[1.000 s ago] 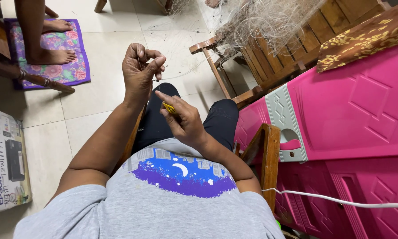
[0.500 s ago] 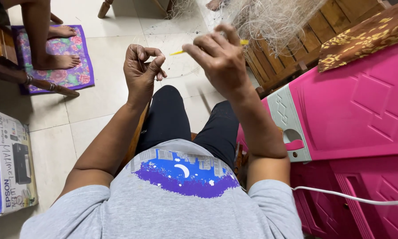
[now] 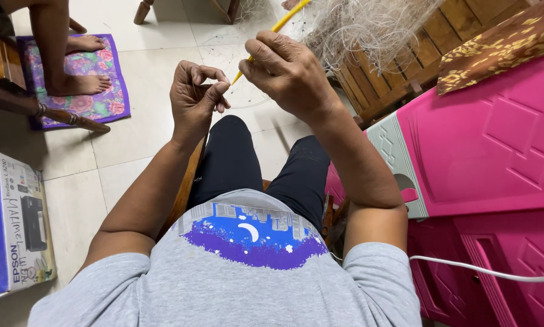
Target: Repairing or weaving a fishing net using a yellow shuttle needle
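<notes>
My right hand (image 3: 287, 72) grips a thin yellow stick (image 3: 276, 27) near the tangled white net (image 3: 369, 24); my left hand (image 3: 194, 97) pinches thread above open floor.

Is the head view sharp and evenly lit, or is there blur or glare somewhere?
Head view: soft, even light, no glare; left hand, right hand and yellow tool are sharp; the fine net is a pale tangle; edges look slightly stretched.
</notes>
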